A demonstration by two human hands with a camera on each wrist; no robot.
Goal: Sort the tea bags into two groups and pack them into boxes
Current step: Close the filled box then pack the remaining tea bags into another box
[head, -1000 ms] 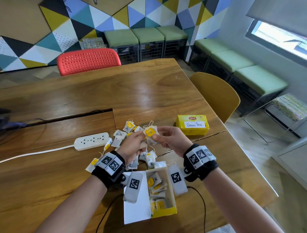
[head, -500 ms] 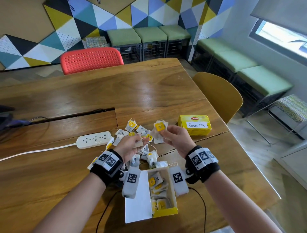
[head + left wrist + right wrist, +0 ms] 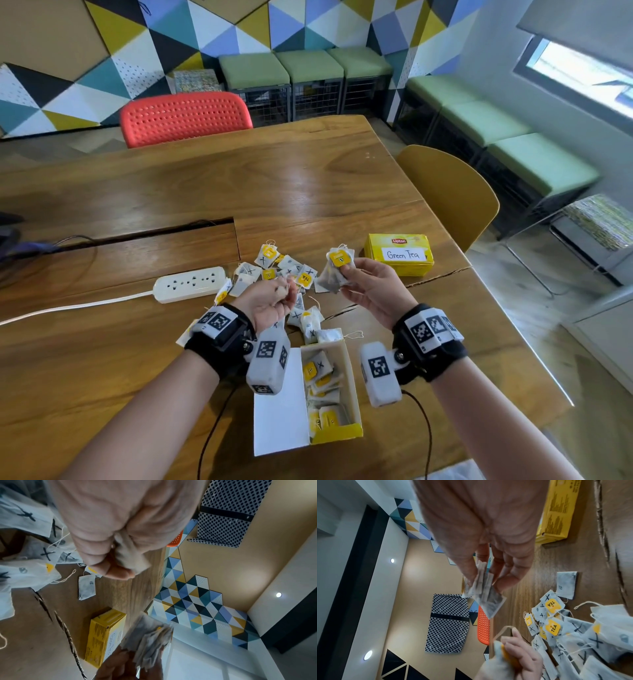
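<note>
My right hand (image 3: 346, 275) pinches a small stack of tea bags (image 3: 337, 269) with a yellow tag on top, held above the table just left of the closed yellow "Green Tea" box (image 3: 399, 255). The right wrist view shows the stack of tea bags (image 3: 485, 595) between thumb and fingers. My left hand (image 3: 285, 291) is curled over the loose pile of tea bags (image 3: 274, 265) and grips one tea bag (image 3: 132, 557) with its yellow tag (image 3: 506, 654). An open box (image 3: 352, 380) with several tea bags inside lies near me, between my wrists.
A white power strip (image 3: 190, 284) with its cable lies left of the pile. A red chair (image 3: 185, 116) stands at the far side and a yellow chair (image 3: 448, 195) at the right edge of the wooden table (image 3: 239, 178). A cable slot (image 3: 147, 233) cuts the tabletop.
The hands have parted: my right hand has carried the stack of tea bags right, toward the Green Tea box. My left hand has stayed curled above the pile, sinking slightly.
</note>
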